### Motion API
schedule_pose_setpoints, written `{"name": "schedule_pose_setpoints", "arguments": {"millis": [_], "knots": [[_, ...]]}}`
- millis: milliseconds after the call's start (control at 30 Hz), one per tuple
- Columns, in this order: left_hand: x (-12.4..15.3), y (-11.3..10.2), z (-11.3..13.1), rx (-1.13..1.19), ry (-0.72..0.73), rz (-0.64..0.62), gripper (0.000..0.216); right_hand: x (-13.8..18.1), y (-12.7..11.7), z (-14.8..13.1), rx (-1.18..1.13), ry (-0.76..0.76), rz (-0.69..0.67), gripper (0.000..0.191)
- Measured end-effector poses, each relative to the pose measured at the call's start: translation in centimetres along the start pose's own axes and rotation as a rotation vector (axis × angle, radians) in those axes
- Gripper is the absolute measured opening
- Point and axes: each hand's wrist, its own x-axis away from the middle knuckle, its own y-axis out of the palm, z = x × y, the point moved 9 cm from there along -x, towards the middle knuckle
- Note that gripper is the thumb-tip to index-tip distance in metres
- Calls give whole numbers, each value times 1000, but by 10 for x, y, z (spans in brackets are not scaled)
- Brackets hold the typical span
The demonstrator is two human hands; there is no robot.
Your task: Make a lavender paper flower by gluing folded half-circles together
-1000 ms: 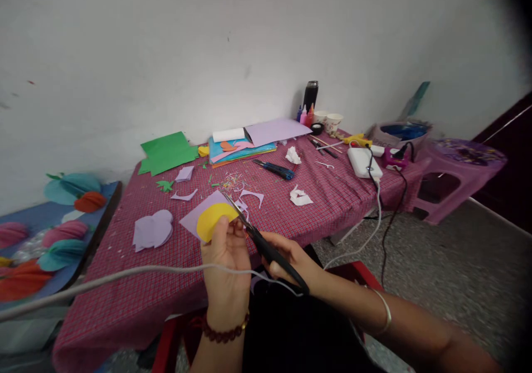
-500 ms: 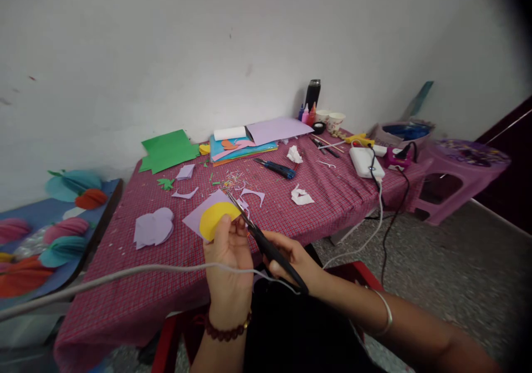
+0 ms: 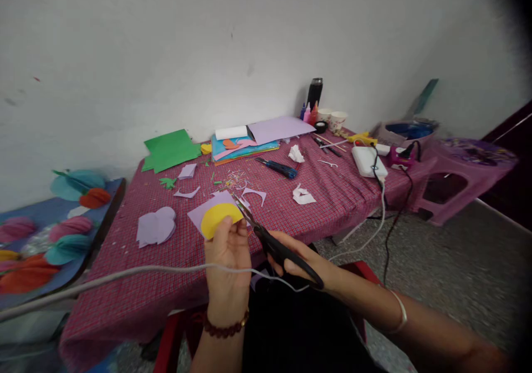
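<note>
My left hand [image 3: 228, 248] pinches a yellow paper shape [image 3: 218, 216] against a sheet of lilac paper [image 3: 198, 213], thumb on top. In my right hand [image 3: 301, 259] is a pair of black-handled scissors [image 3: 272, 244], its blades pointing up and left beside the papers' right edge. Whether the blades touch the paper I cannot tell. Curved lilac offcuts [image 3: 254, 195] lie just beyond the scissors. To the left rests a stack of cut lilac shapes [image 3: 157, 226].
A white cable [image 3: 174, 269] crosses in front of my left wrist. A blue utility knife [image 3: 281, 168], crumpled tissues [image 3: 296, 153] and green sheets [image 3: 172, 150] lie on the checked cloth. At the right are a white power box [image 3: 368, 161] and a pink stool [image 3: 449, 184].
My right hand and the scissors have shifted slightly right and down, away from the paper's edge. The left hand still holds the papers in nearly the same place.
</note>
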Motion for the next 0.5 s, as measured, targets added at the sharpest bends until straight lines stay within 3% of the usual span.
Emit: {"name": "schedule_pose_setpoints", "arguments": {"millis": [500], "knots": [[5,3,-22,-56,-7,9,27,3,-15,7,3,-9,119,66]]}}
